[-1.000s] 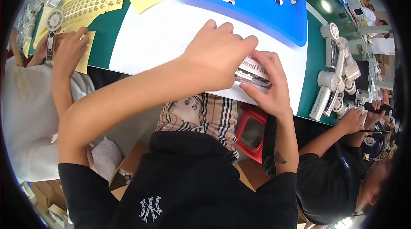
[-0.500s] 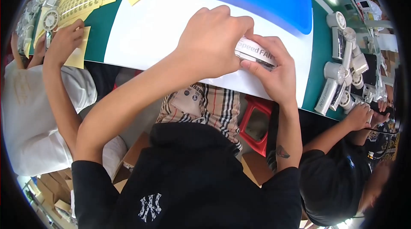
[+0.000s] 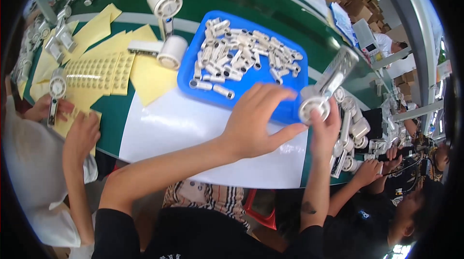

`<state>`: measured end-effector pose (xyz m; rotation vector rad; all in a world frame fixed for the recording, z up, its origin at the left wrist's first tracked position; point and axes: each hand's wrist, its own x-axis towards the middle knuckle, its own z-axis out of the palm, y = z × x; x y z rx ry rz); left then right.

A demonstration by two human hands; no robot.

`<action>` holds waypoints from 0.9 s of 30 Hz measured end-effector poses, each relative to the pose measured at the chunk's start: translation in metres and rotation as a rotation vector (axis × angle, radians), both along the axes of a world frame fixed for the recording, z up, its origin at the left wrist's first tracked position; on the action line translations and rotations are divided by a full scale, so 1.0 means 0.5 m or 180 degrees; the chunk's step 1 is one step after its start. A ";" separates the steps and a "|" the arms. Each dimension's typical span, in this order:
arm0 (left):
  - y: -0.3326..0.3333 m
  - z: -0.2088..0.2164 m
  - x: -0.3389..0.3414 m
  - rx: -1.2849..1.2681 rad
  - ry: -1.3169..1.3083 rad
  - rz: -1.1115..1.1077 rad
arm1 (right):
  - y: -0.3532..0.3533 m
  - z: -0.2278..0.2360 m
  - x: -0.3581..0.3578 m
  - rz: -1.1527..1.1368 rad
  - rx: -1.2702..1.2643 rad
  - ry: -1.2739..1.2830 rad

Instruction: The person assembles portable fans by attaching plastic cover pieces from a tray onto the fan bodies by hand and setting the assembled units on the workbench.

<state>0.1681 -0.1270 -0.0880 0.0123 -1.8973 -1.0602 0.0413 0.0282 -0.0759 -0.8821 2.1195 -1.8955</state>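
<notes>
A white handheld fan [image 3: 315, 109] is in my right hand [image 3: 325, 131], its round head against my fingers and its handle tilted up and away to the right. My right hand is closed on the lower edge of that head. My left hand [image 3: 258, 121], partly blurred, is just left of the fan, apart from it, with thumb and fingers spread and nothing in them. Beyond my left hand stands a blue tray [image 3: 186, 77] with several small white parts [image 3: 237, 56] in it. A white sheet [image 3: 169, 133] lies under my hands.
Left of the tray are two white fans [image 3: 165, 1] and yellow sticker sheets [image 3: 92, 73]. A pile of white fans [image 3: 355, 128] lies to my right. A co-worker's hand [image 3: 82, 131] works at the left, another's hand [image 3: 368, 172] at the right.
The view has tilted up and shows more of the table. Both hands held the fan low over the sheet; now my left hand is off it, and my right holds it farther right and raised.
</notes>
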 end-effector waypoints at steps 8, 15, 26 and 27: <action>0.002 -0.113 0.012 0.0313 -0.1796 -0.1055 | -0.194 0.069 -0.494 -0.0731 0.2896 0.0538; -0.008 -0.113 0.004 0.0359 -0.1971 -0.1360 | -0.249 -0.063 -0.694 -0.1514 0.1552 0.1881; 0.000 -0.125 0.002 0.0057 -0.1771 -0.1012 | 0.003 0.190 -0.340 -0.0746 0.4953 0.1157; 0.001 -0.124 0.002 0.0002 -0.1755 -0.1035 | 0.025 0.193 -0.302 -0.0796 0.5040 0.1031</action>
